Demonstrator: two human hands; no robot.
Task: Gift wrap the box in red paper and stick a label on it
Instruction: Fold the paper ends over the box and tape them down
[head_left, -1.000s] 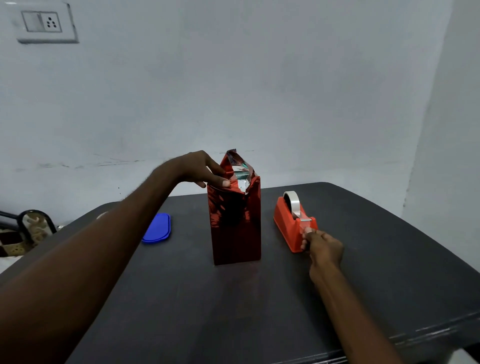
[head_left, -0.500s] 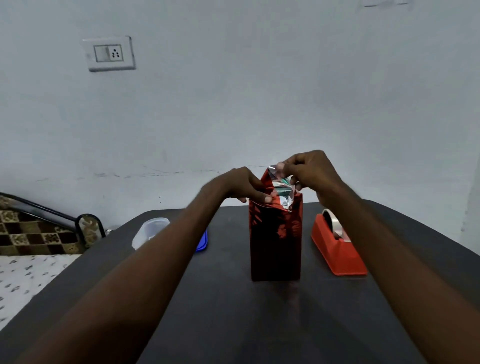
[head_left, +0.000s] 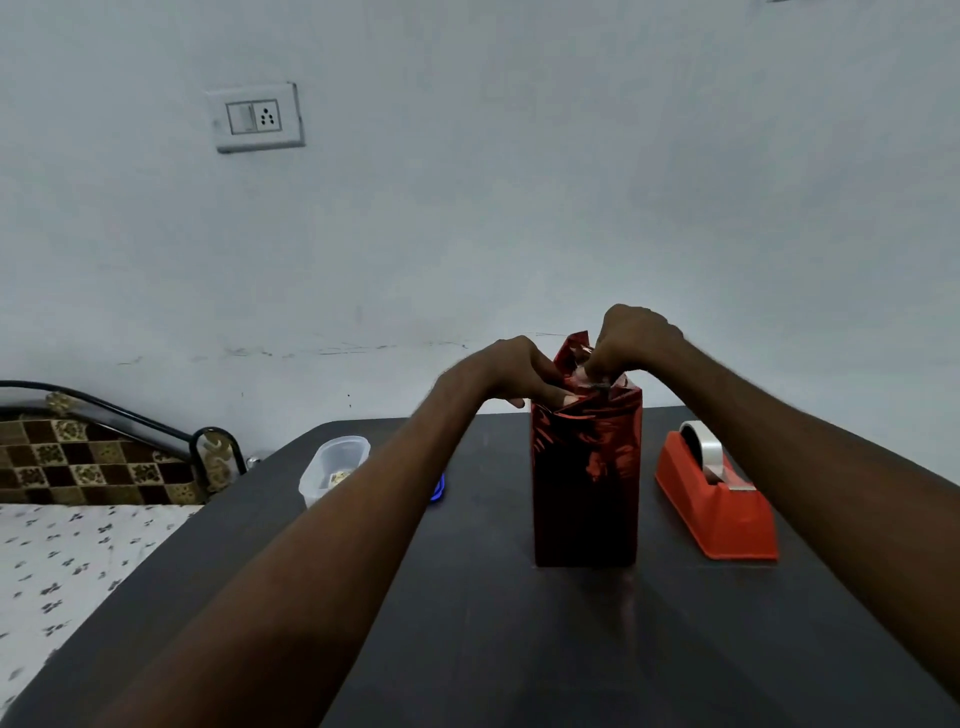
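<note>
Box: your box (head_left: 586, 478), wrapped in shiny red paper (head_left: 597, 415), stands upright near the middle of the dark tabletop (head_left: 519, 649). The sides are covered; the paper at the top is crumpled, with a flap sticking up at the back.
Left hand: your left hand (head_left: 511, 374) rests on the top left edge of the box, fingers curled down onto the folded paper, grip pressing it against the box.
Right hand: your right hand (head_left: 634, 340) sits over the top of the box, fingers bunched together and pointing down, grip pinching the paper at the top centre. Whether tape is between the fingertips cannot be told.
Tape dispenser: the red tape dispenser (head_left: 717, 504) with its roll of clear tape stands on the tabletop just right of the box, not touching it.
Container: a clear plastic container (head_left: 335, 467) sits at the far left of the tabletop; a blue object (head_left: 438, 488) shows partly behind your left forearm.
Surroundings: a bed (head_left: 67, 561) with patterned sheet lies left of the tabletop; a switch plate (head_left: 257, 117) is on the wall.
</note>
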